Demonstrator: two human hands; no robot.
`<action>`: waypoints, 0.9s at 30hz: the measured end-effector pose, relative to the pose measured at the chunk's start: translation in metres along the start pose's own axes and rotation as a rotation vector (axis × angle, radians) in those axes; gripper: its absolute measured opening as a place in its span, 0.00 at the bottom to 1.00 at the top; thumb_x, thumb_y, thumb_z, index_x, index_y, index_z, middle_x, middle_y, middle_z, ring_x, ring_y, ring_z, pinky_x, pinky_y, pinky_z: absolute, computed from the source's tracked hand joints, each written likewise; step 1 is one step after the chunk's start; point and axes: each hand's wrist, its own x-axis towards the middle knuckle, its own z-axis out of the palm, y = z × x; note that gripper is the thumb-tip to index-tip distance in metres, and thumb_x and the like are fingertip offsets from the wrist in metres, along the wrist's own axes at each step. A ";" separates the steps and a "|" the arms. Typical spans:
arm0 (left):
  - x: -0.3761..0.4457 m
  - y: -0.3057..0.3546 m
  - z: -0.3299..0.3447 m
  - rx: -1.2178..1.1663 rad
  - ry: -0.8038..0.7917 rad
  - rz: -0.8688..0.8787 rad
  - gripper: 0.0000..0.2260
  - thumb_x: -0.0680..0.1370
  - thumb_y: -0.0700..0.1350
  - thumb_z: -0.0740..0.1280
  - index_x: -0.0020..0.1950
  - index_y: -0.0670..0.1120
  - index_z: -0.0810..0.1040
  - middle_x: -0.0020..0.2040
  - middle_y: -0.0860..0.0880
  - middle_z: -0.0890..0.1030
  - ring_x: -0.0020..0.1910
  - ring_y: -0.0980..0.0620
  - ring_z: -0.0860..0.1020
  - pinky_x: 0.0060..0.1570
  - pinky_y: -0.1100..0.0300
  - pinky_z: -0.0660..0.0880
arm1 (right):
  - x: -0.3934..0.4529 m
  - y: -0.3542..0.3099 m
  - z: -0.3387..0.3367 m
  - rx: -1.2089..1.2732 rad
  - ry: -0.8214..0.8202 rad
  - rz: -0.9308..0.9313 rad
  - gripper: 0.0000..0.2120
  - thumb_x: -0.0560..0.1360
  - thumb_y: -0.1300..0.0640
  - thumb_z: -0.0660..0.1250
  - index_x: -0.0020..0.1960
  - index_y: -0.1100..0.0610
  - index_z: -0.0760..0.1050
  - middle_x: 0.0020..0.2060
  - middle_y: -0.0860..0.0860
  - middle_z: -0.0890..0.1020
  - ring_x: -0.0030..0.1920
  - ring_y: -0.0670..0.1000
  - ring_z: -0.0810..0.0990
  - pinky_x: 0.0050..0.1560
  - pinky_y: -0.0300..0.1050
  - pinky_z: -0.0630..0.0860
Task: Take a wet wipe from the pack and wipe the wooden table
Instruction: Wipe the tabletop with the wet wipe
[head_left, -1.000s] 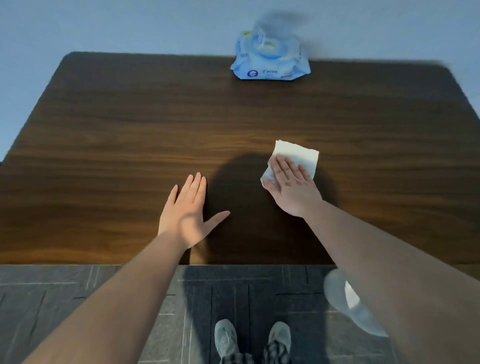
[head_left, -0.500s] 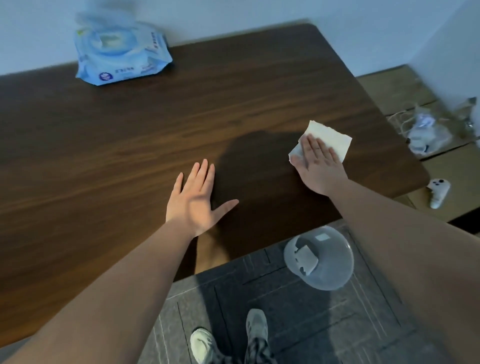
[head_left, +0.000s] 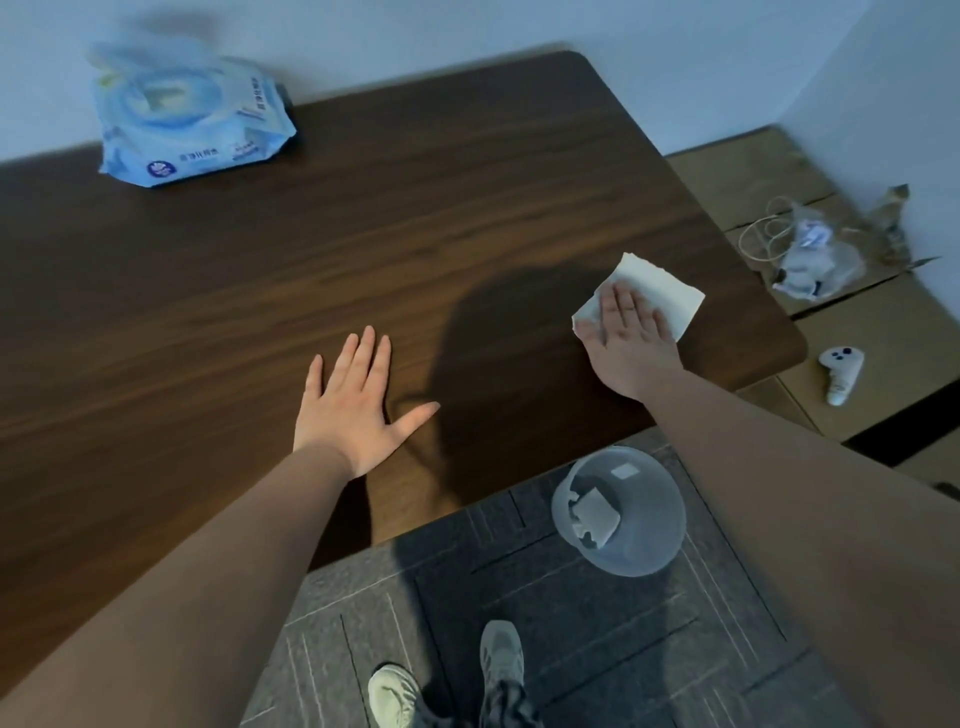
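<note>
here, right hand (head_left: 631, 340) flat on wet wipe (head_left: 660, 293), wooden table (head_left: 363, 249)

The table (head_left: 363, 234) is dark brown with streaky grain. The pack (head_left: 189, 122) is pale blue, the wipe (head_left: 660, 291) white. The floor (head_left: 649, 649) is dark grey, crossed by thin pale lines.

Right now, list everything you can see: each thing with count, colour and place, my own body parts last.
wet wipe pack: one, light blue, table's far left edge
wet wipe: one, white, table's right side
wooden table: one, dark brown
bin: one, translucent grey, on floor, scraps inside
controller: one, white, on cardboard at right
bag with cable: one, clear, on cardboard
left hand: flat on table
right hand: pressing wipe
shoes: two, pale
</note>
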 end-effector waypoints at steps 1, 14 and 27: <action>0.000 0.000 -0.001 -0.017 -0.008 0.005 0.43 0.70 0.75 0.41 0.77 0.50 0.39 0.78 0.50 0.38 0.76 0.53 0.37 0.73 0.48 0.37 | -0.003 -0.005 0.001 -0.004 -0.013 -0.006 0.30 0.80 0.40 0.37 0.76 0.54 0.35 0.77 0.53 0.39 0.76 0.51 0.36 0.73 0.52 0.35; -0.096 -0.120 0.004 -0.099 0.011 -0.222 0.41 0.72 0.72 0.43 0.78 0.49 0.41 0.79 0.51 0.41 0.76 0.54 0.39 0.73 0.50 0.39 | -0.064 -0.183 0.049 -0.127 -0.076 -0.405 0.31 0.80 0.40 0.39 0.76 0.55 0.34 0.77 0.53 0.39 0.76 0.52 0.36 0.71 0.51 0.32; -0.266 -0.318 0.026 -0.110 -0.067 -0.726 0.56 0.62 0.81 0.41 0.77 0.44 0.37 0.78 0.45 0.38 0.76 0.49 0.39 0.75 0.46 0.44 | -0.145 -0.425 0.119 -0.245 -0.135 -0.825 0.32 0.79 0.38 0.39 0.76 0.54 0.34 0.77 0.50 0.36 0.75 0.50 0.34 0.71 0.49 0.31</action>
